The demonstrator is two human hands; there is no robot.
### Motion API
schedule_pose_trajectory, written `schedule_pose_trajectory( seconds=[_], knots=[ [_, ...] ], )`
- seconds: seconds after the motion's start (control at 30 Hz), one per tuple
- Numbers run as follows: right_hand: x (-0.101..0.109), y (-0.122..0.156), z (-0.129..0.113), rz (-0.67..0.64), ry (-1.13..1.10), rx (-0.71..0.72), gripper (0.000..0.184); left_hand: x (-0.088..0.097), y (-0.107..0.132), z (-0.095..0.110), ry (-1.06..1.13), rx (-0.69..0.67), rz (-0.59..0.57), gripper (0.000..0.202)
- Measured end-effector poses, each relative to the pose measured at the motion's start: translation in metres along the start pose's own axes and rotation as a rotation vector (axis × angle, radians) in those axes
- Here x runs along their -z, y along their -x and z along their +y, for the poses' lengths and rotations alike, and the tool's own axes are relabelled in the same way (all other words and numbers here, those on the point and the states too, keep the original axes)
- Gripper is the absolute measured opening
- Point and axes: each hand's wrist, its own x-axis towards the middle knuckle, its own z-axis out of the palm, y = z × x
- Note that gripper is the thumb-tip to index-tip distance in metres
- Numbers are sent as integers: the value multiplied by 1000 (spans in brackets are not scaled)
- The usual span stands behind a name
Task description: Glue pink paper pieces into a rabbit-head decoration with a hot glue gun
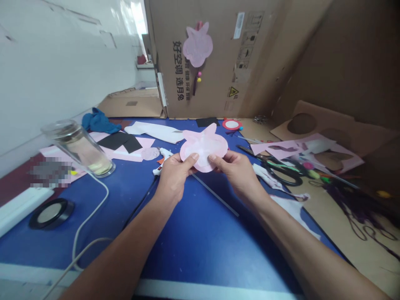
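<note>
Between my two hands, above the blue table (187, 233), is a pink paper cutout (204, 146) with a scalloped outline and two pointed tips on top. My left hand (175, 173) grips its lower left edge, thumb on the front face. On the lower right edge, my right hand (236, 168) pinches it the same way. Fingers behind the paper are partly hidden. Close by my left hand lies a white glue gun (158, 166), partly covered by that hand, with a black cord. A thin translucent stick (215, 195) lies on the table below the cutout.
A lidded glass of liquid (83, 146), black tape roll (51, 213) and white cable (90, 221) are at left. Black-handled scissors (283, 171) and pink paper scraps (293, 146) lie at right. A similar pink cutout (198, 46) hangs on the cardboard (215, 96) behind.
</note>
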Motion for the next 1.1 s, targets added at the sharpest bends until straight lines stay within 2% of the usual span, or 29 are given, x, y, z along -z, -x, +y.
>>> schedule_pose_trajectory(
  seconds=[0.27, 0.53, 0.83, 1.1],
  knots=[
    [0, -1, 2, -24, -16, -13, 44, -1, -1, 1, 0, -6, 11, 52],
    [3, -3, 4, 49, -84, 57, 45, -1, 0, 2, -20, 19, 3, 52],
    [3, -2, -2, 75, -160, 55, 35, 1, 0, -2, -43, 33, -2, 51],
    [3, -2, -4, 75, -182, 28, 35, 0, 1, -1, -47, 37, -16, 50]
  ],
)
